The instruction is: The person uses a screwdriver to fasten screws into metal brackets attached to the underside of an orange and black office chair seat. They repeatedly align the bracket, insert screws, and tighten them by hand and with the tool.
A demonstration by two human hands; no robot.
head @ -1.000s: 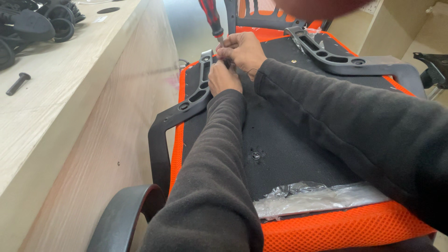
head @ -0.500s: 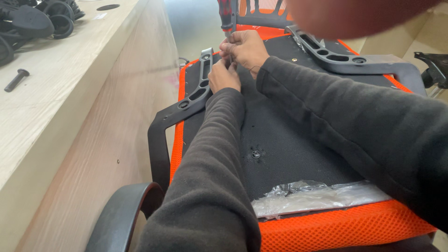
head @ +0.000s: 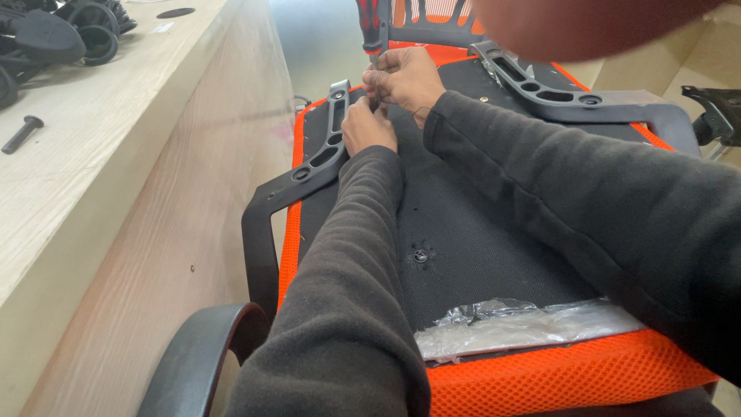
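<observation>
Both hands are meeting at the armrest bracket on an upturned orange chair seat.

The left hand is pinching something small, unclear what, beside the bracket; the right hand is closing around a red-handled screwdriver. The wooden counter is crowding the seat's left edge; open fabric is lying toward a plastic bag.

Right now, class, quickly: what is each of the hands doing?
Left hand: closed, fingers pinched at the black armrest bracket.
Right hand: closed around the screwdriver.
</observation>
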